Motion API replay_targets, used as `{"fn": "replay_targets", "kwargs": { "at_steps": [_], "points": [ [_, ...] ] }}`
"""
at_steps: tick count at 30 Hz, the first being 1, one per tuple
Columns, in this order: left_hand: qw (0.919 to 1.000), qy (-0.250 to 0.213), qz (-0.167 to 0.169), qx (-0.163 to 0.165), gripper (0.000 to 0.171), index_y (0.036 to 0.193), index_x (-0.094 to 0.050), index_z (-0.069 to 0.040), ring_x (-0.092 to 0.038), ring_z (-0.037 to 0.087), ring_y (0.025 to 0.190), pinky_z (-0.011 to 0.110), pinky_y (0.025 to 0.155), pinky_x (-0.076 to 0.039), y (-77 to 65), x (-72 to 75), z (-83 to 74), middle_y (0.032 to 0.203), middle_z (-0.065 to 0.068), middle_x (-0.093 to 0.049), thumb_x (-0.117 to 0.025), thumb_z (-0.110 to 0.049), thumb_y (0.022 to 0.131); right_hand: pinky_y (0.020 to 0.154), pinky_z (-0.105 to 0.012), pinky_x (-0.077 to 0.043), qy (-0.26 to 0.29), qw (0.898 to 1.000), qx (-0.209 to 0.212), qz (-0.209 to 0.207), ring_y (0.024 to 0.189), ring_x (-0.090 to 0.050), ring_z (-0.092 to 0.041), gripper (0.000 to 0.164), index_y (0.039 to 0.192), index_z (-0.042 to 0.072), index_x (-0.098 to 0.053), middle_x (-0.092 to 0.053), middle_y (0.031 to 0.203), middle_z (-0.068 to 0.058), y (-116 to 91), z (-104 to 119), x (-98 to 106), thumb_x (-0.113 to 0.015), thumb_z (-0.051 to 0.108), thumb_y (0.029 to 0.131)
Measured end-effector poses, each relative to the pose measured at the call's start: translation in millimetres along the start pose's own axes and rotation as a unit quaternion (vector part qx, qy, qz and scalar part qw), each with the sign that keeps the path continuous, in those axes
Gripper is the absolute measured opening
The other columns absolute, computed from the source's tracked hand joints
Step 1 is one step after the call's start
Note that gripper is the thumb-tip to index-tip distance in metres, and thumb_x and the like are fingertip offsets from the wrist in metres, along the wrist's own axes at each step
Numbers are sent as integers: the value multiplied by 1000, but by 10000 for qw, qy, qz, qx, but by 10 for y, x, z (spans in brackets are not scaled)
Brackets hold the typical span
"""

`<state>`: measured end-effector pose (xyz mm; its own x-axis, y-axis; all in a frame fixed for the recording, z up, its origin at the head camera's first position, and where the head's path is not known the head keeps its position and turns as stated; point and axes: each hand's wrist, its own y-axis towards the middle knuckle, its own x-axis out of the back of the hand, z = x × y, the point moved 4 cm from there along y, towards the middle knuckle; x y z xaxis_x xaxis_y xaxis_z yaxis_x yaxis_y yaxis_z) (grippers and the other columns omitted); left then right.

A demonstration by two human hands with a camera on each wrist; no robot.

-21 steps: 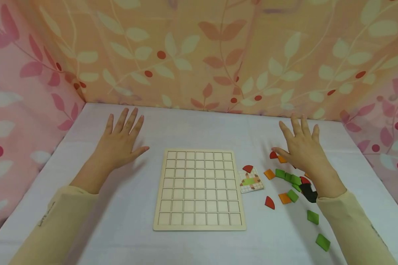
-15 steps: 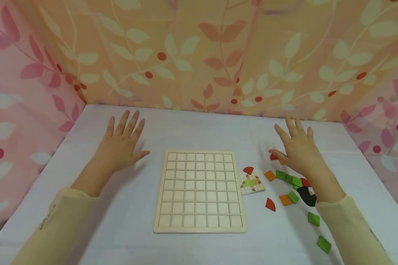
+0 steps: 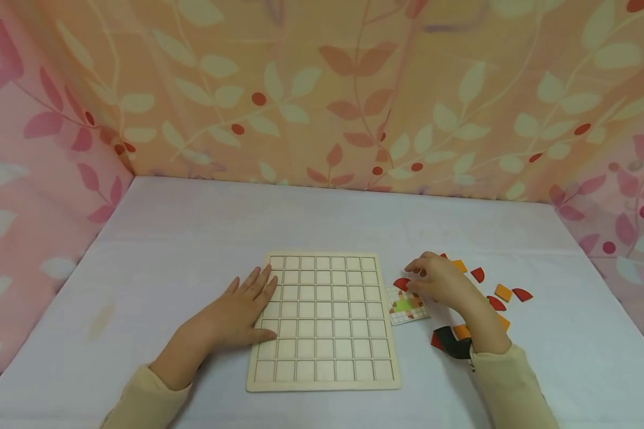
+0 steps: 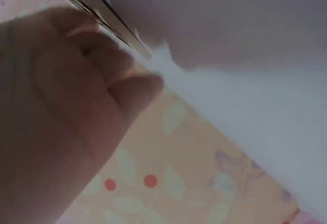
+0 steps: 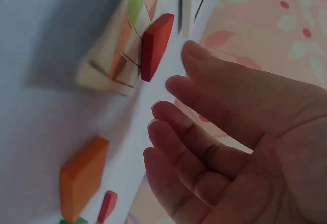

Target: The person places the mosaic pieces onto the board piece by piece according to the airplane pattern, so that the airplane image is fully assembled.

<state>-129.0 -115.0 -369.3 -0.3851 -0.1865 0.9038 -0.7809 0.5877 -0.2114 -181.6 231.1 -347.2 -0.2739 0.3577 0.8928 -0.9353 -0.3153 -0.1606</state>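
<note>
A pale wooden board (image 3: 324, 322) with a square grid lies mid-table. My left hand (image 3: 230, 316) rests over its left edge, fingers straight and spread, the thumb reaching onto the grid. In the left wrist view the board's edge (image 4: 115, 27) shows beside the fingers. Right of the board lies a pattern card (image 3: 407, 314) printed with a coloured figure. A red quarter-round piece (image 5: 157, 47) sits on or against the card's far side. My right hand (image 3: 442, 285) hovers by it, fingers loosely bent and apart from the piece, with nothing between them.
Loose pieces lie around and beyond my right forearm, among them an orange square (image 3: 503, 292) and a red quarter-round (image 3: 522, 295). Several pieces are partly hidden beneath the arm. A black device (image 3: 453, 344) sits at my right wrist. Patterned cloth (image 3: 322, 89) walls the table's back.
Both hands have come down and inward from their raised, spread pose. The left now lies on the board's left edge; the right has moved left toward the card, its fingers bending.
</note>
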Motion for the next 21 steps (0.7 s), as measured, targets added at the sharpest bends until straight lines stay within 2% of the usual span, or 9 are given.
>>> {"fn": "replay_targets", "kwargs": {
  "at_steps": [3, 10, 21],
  "points": [
    [9997, -176, 181, 40, 97, 147, -17, 6, -6, 38, 142, 58, 110, -16, -3, -37, -15, 155, 24, -3, -68, -45, 83, 74, -39, -48, 134, 9997, -194, 91, 87, -53, -23, 25, 104, 3, -70, -58, 97, -7, 31, -17, -69, -73, 14, 82],
    [9991, -219, 284, 206, 98, 148, -17, 5, -8, 35, 142, 54, 110, -21, -20, -35, -58, 156, 21, -2, -70, -44, 82, 71, -36, -45, 211, 9995, -215, 53, 80, -50, -21, 16, 93, 5, -66, -57, 89, -5, 64, -5, -114, -75, 8, 80],
    [9994, -85, 189, 272, 95, 147, -20, 7, -12, 36, 141, 53, 109, -23, -32, -33, -96, 155, 23, -5, -70, -42, 82, 64, -31, -42, 391, 9980, -496, -78, 73, -49, -19, 22, 88, 5, -59, -55, 79, -3, 43, -49, -143, -77, 13, 78]
  ]
}}
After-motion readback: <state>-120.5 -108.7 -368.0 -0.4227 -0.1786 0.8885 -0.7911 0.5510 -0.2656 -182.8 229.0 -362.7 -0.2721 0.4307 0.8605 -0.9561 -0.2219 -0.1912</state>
